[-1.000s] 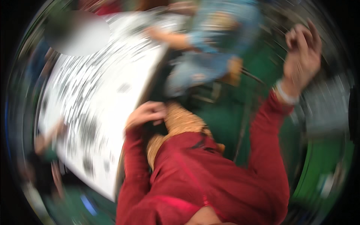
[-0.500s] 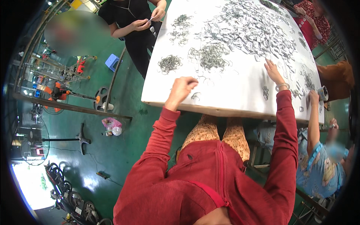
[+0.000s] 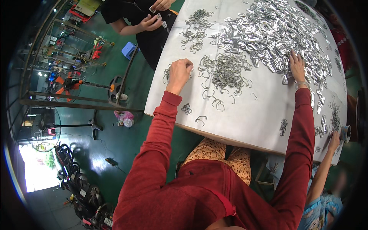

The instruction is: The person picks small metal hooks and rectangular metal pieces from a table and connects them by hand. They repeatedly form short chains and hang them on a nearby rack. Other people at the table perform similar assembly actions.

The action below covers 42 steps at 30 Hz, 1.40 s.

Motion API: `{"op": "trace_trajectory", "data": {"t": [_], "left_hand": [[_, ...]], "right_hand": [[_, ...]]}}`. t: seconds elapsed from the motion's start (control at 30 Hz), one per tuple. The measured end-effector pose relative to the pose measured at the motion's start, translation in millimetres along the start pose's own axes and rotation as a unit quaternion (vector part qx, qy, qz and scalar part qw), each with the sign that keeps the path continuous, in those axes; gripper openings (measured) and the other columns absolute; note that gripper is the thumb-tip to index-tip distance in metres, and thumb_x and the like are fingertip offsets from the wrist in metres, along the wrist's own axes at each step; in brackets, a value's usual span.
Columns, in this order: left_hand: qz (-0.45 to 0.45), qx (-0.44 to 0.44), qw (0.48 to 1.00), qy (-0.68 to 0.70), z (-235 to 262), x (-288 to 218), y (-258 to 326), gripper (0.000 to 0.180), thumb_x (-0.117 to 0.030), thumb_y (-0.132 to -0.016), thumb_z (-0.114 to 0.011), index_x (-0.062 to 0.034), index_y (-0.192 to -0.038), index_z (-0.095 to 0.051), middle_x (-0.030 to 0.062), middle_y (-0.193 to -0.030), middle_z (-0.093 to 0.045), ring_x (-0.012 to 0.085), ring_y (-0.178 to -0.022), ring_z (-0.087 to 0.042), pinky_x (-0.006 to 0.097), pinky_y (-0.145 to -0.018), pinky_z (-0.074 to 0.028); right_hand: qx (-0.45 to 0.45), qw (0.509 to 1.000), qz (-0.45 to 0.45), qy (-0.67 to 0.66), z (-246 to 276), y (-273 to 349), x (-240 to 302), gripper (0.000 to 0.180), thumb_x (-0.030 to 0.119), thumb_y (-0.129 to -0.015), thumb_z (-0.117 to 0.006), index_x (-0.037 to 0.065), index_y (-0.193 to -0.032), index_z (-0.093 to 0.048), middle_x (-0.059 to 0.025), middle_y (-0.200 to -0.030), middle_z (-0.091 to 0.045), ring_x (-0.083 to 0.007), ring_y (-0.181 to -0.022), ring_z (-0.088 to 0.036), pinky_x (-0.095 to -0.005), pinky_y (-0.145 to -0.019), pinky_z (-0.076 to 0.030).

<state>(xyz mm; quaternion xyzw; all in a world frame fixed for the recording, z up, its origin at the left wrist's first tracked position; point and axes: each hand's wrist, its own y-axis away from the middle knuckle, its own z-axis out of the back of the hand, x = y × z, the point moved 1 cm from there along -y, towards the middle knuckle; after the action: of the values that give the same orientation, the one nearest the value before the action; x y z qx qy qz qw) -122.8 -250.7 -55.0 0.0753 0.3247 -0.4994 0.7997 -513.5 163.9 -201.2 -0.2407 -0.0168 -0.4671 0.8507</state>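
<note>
My left hand [image 3: 179, 75] is over a small pile of bent metal wire pieces [image 3: 166, 74] at the table's left side, mostly covering it. Its fingers are curled together, and whatever they hold is hidden. Reaching farther in, my right hand [image 3: 297, 68] lies with stretched fingers on the near edge of a big heap of silver metal buckles [image 3: 264, 32]. A larger pile of dark wire hooks [image 3: 226, 71] lies between my hands. Close to the front edge are a few loose hooks [image 3: 201, 120] and a small dark cluster of metal pieces [image 3: 186, 109].
The white-covered table [image 3: 245, 124] has its front edge before my legs. Across on the left, a person in black [image 3: 147, 25] handles small buckles. A co-worker's hand [image 3: 334, 141] reaches in at the right, beside a roll of tape [image 3: 345, 133]. More wire pieces [image 3: 196, 28] lie at the far left.
My left hand has moved forward onto the left small pile. My right hand has gone onto the buckle heap. A small dark cluster now shows near the left front edge.
</note>
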Motion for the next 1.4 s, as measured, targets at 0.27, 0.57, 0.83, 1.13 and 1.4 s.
{"op": "trace_trajectory", "data": {"t": [0.27, 0.57, 0.83, 1.13, 1.4], "left_hand": [[0.017, 0.105, 0.978, -0.179, -41, 3, 2, 0.023, -0.02, -0.073, -0.071, 0.0022, -0.071, -0.066, 0.0229, -0.074, -0.064, 0.0373, -0.073, -0.064, 0.045, -0.066, -0.05], [-0.09, -0.016, 0.968, -0.235, -52, -6, 25, 0.019, -0.015, -0.08, -0.062, 0.0023, -0.088, -0.06, 0.0193, -0.091, -0.058, 0.0371, -0.087, -0.059, 0.045, -0.072, -0.05], [-0.096, 0.041, 0.966, -0.237, -58, 7, 25, 0.013, -0.003, -0.079, -0.057, 0.003, -0.09, -0.054, 0.0185, -0.094, -0.055, 0.0361, -0.088, -0.058, 0.044, -0.072, -0.05], [-0.202, -0.058, 0.968, -0.137, -41, 18, 24, 0.012, -0.011, -0.087, -0.049, 0.0008, -0.087, -0.051, 0.018, -0.083, -0.056, 0.0333, -0.075, -0.059, 0.041, -0.066, -0.048], [0.042, 0.145, 0.925, 0.349, -39, -66, 55, 0.021, -0.01, -0.093, -0.05, 0.007, -0.103, -0.057, 0.0066, -0.082, -0.059, 0.0095, -0.065, -0.057, 0.023, -0.061, -0.05]], "right_hand": [[0.044, 0.973, 0.065, 0.216, 37, 54, 108, 0.044, 0.023, -0.088, -0.046, 0.023, -0.132, -0.046, -0.0094, -0.141, -0.039, -0.0386, -0.131, -0.03, -0.0561, -0.105, -0.025], [0.133, 0.988, 0.074, -0.016, 107, 140, 165, 0.045, 0.032, -0.089, -0.054, 0.021, -0.132, -0.047, -0.0118, -0.14, -0.038, -0.037, -0.129, -0.032, -0.046, -0.107, -0.025], [0.023, 0.949, -0.102, -0.296, 186, 130, 153, 0.035, 0.022, -0.087, -0.059, 0.01, -0.12, -0.058, -0.0165, -0.114, -0.061, -0.0296, -0.093, -0.063, -0.0363, -0.083, -0.049], [0.112, 0.974, 0.156, -0.121, 166, 154, 217, 0.035, -0.004, -0.075, -0.058, 0.003, -0.109, -0.06, -0.0144, -0.104, -0.06, -0.0338, -0.099, -0.054, -0.0406, -0.095, -0.039], [0.1, 0.972, 0.062, -0.202, 140, 148, 207, 0.027, -0.003, -0.077, -0.062, 0.001, -0.104, -0.062, -0.0114, -0.083, -0.063, -0.0275, -0.075, -0.06, -0.0356, -0.078, -0.046]]}}
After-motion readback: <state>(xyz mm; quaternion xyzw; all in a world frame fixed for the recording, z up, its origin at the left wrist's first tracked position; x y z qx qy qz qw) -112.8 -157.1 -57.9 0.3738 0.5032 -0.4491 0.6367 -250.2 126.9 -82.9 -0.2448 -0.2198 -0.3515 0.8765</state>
